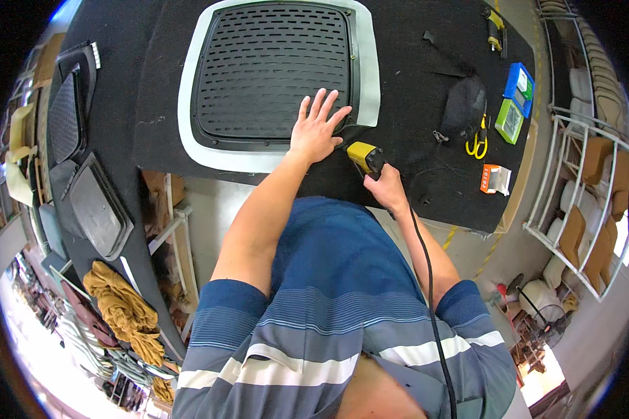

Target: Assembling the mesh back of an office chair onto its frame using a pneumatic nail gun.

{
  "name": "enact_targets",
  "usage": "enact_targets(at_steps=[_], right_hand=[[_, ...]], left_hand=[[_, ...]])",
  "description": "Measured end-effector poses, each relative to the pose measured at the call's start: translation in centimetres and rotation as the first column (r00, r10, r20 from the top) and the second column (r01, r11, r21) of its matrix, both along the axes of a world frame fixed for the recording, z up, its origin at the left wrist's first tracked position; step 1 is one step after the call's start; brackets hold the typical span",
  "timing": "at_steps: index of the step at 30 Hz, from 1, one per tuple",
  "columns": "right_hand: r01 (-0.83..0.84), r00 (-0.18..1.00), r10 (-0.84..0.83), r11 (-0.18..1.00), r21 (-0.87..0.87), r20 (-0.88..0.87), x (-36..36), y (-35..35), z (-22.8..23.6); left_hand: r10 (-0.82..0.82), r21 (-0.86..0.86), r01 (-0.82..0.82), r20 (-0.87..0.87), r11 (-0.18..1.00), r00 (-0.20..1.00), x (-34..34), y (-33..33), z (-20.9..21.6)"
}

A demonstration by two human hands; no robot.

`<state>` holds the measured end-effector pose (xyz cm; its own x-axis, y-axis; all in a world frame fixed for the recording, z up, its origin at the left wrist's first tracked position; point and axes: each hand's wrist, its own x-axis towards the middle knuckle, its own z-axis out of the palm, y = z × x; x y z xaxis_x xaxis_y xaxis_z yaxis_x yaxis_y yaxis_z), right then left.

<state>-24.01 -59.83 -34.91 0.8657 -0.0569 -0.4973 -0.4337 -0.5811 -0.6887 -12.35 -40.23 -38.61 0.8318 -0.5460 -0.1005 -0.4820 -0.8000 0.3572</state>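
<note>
A yellow and black power tool is being gripped by the right hand, fingers closed around its handle, near the bench's near edge. Its long axis is running near-right to far-left, nose pointing at the black perforated chair panel. Farther left, that panel's near-right corner is being pressed by the left hand, fingers spread open and flat.

I see my left hand pressing flat on the lower right corner of the black slotted plastic chair panel on the black-covered bench; my right hand grips a yellow corded power tool near the bench's front edge.
</note>
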Motion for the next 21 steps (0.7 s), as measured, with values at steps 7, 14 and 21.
enact_targets(at_steps=[7,14,21], right_hand=[[0.052,0.996,-0.055,0.998,0.046,0.064,0.2,0.2,-0.1],[0.017,0.997,-0.014,0.999,-0.035,0.072,0.3,0.7,-0.4],[-0.008,0.993,0.018,0.996,-0.085,0.118,0.0,1.2,-0.9]], left_hand=[[0.000,0.005,0.001,-0.016,1.000,1.000,0.1,0.0,0.1],[-0.001,-0.009,0.001,0.000,1.000,1.000,-0.3,0.1,0.0],[-0.001,-0.016,0.001,0.004,1.000,1.000,-0.5,0.0,-0.1]])
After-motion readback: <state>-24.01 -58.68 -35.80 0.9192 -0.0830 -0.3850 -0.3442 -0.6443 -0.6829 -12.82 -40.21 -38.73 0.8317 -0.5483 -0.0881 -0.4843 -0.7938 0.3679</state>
